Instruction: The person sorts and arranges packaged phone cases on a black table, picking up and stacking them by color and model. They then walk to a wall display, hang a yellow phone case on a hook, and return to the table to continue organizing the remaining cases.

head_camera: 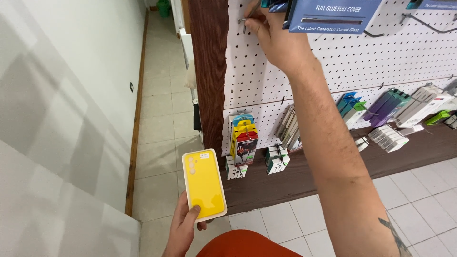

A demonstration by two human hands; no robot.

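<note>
Everything here hangs on or stands near the white pegboard. Low and to the left of the pegboard, the left hand is closed around the bottom edge of a yellow phone case in its pale packaging, thumb laid across the front, holding it upright in the air above the tiled floor. Just beyond the case, at the foot of the pegboard, small coloured packages hang in a row. Up near the pegboard's top left corner, the right hand has its fingertips pinched together on a metal hook that sticks out of the holes. A blue box hangs just right of that hand.
</note>
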